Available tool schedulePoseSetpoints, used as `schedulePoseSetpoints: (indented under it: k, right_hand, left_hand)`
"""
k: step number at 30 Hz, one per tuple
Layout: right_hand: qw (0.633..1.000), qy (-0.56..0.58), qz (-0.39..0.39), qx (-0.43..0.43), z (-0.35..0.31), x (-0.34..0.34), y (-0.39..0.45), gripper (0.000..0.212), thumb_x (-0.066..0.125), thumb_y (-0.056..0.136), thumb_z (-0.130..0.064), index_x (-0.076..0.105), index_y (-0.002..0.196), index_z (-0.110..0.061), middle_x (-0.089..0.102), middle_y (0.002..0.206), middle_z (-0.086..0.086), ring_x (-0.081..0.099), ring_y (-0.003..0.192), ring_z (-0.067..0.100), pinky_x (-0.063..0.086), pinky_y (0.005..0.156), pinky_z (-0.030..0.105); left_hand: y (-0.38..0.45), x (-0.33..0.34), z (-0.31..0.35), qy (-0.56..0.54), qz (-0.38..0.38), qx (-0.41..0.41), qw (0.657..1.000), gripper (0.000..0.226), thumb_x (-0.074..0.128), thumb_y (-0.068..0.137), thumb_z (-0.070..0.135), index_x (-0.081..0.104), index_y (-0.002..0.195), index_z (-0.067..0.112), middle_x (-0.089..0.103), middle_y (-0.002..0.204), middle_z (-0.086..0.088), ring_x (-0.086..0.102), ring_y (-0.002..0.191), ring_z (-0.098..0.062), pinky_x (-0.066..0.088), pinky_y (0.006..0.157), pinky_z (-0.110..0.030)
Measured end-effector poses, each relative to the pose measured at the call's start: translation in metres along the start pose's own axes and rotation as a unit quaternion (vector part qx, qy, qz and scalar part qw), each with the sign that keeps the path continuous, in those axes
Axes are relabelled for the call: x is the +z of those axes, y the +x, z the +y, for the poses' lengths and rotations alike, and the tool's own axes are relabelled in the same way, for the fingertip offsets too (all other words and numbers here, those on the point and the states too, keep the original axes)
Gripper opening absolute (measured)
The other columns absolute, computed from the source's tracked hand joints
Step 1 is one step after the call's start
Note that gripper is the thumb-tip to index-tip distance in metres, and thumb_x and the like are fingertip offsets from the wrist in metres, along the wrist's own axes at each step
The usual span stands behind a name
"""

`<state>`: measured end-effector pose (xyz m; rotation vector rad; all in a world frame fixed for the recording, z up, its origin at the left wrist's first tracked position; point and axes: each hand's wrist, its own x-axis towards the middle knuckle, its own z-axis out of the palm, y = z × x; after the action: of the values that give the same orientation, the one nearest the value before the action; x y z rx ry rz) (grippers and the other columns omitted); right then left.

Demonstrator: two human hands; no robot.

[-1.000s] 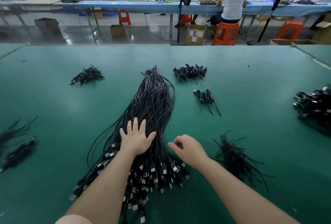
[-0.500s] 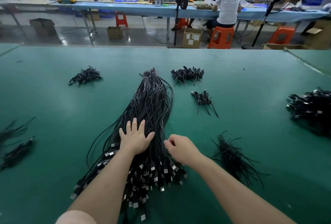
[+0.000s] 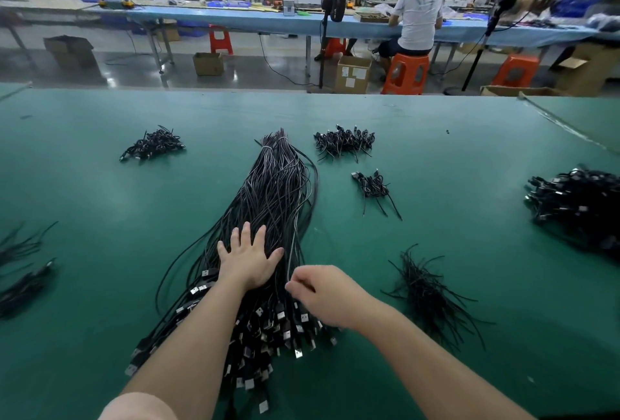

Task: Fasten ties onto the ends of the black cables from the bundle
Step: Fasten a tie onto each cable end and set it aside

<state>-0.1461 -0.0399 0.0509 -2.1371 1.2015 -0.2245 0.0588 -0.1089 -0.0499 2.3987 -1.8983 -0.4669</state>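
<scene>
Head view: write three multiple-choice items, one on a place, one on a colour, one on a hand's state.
1. The loose pile of ties lies where from the big cable bundle?
A. right
B. left
C. on top

2. The table is
A. red
B. green
C. white

3. The left hand is
A. clenched in the air
B. flat on the bundle
C. holding a box

Answers: 1 A, the pile sits beyond the right hand. 2 B, its surface is green. 3 B, fingers spread straight on the cables.

factory floor | long workbenches [image 3: 235, 22] | stools [image 3: 405, 74] | cartons [image 3: 353, 74] | cable piles [image 3: 344, 143]
</scene>
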Motion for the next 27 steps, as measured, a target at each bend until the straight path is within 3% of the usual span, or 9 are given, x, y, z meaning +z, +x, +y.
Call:
schedulePoseSetpoints:
  k: [6,8,12,15,17,18,19,21,27]
  right_hand:
    - [0.996,0.078,0.031,-0.025,-0.004,-0.013,-0.001,0.027,0.05,0.104,-0.035,0.063,0.086,-0.02,0.051,0.058,-0.009,0.042,0.046,0.004,0.038,0.048,0.021]
    - [0.99,0.137,0.04,-0.01,-0.004,-0.022,0.002,0.028,0.05,0.104,-0.033,0.064,0.082,-0.023,0.048,0.054,-0.01,0.042,0.047,0.01,0.038,0.048,0.026]
    - [0.967,0.25,0.043,0.033,0.001,-0.034,0.004,0.031,0.051,0.104,-0.033,0.067,0.08,-0.021,0.045,0.054,-0.009,0.035,0.051,0.014,0.032,0.052,0.03]
    - [0.898,0.435,-0.013,0.067,0.006,-0.048,0.004,0.027,0.053,0.104,-0.031,0.066,0.091,-0.011,0.039,0.056,-0.006,0.029,0.048,0.012,0.028,0.049,0.024]
    - [0.823,0.563,-0.014,0.069,0.011,-0.063,0.005,0.023,0.054,0.103,-0.027,0.062,0.094,-0.008,0.038,0.057,-0.005,0.029,0.047,0.01,0.029,0.047,0.022]
    - [0.782,0.62,-0.002,0.065,0.014,-0.071,0.005,0.021,0.054,0.103,-0.025,0.062,0.093,-0.008,0.038,0.057,-0.005,0.029,0.046,0.009,0.03,0.046,0.021]
    - [0.747,0.662,0.014,0.06,0.017,-0.081,0.005,0.021,0.054,0.102,-0.024,0.062,0.091,-0.008,0.038,0.057,-0.005,0.03,0.046,0.009,0.03,0.045,0.021]
    - [0.704,0.707,0.05,0.053,0.021,-0.1,0.004,0.024,0.053,0.102,-0.025,0.06,0.084,-0.011,0.038,0.059,-0.005,0.031,0.047,0.008,0.03,0.046,0.021]
    - [0.645,0.742,0.182,-0.015,0.029,-0.161,-0.018,0.025,0.062,0.087,-0.028,0.065,0.066,-0.015,0.056,0.074,0.003,0.048,0.064,0.014,0.042,0.06,0.024]
  left_hand:
    - [0.001,0.002,0.0,-0.016,-0.001,-0.01,1.0,0.079,0.021,0.095,0.074,-0.001,0.16,0.035,-0.012,0.169,-0.004,-0.012,0.155,-0.027,-0.006,0.121,-0.06]
    - [0.001,0.0,0.003,-0.039,0.008,-0.009,0.999,0.077,0.022,0.096,0.072,-0.01,0.158,0.04,-0.017,0.168,-0.004,-0.013,0.155,-0.027,-0.006,0.121,-0.06]
    - [-0.01,-0.007,0.012,-0.033,0.093,0.089,0.991,0.071,0.035,0.1,0.058,-0.011,0.154,0.05,-0.02,0.167,-0.002,-0.019,0.153,-0.025,-0.011,0.121,-0.057]
    - [-0.015,-0.029,0.04,-0.145,0.102,0.173,0.969,0.04,0.04,0.106,0.043,0.045,0.145,0.044,0.011,0.168,0.004,-0.003,0.155,-0.021,0.001,0.125,-0.048]
    - [-0.017,-0.047,0.058,-0.209,0.077,0.205,0.953,0.028,0.043,0.107,0.035,0.068,0.119,0.032,0.051,0.148,0.004,0.036,0.144,-0.022,0.028,0.119,-0.035]
    - [-0.02,-0.055,0.065,-0.243,0.065,0.207,0.946,0.024,0.044,0.107,0.033,0.068,0.104,0.033,0.067,0.123,0.007,0.056,0.121,-0.019,0.043,0.101,-0.022]
    - [-0.026,-0.06,0.069,-0.267,0.06,0.202,0.94,0.024,0.045,0.106,0.034,0.064,0.091,0.036,0.069,0.093,0.012,0.062,0.09,-0.013,0.045,0.075,-0.013]
    - [-0.038,-0.063,0.076,-0.287,0.062,0.198,0.935,0.03,0.044,0.106,0.039,0.057,0.081,0.031,0.058,0.064,0.012,0.048,0.054,-0.004,0.035,0.049,-0.015]
    - [-0.061,-0.046,0.071,-0.211,0.026,0.183,0.96,0.04,0.034,0.107,0.045,0.049,0.081,0.019,0.061,0.078,0.0,0.053,0.065,-0.016,0.04,0.059,-0.034]
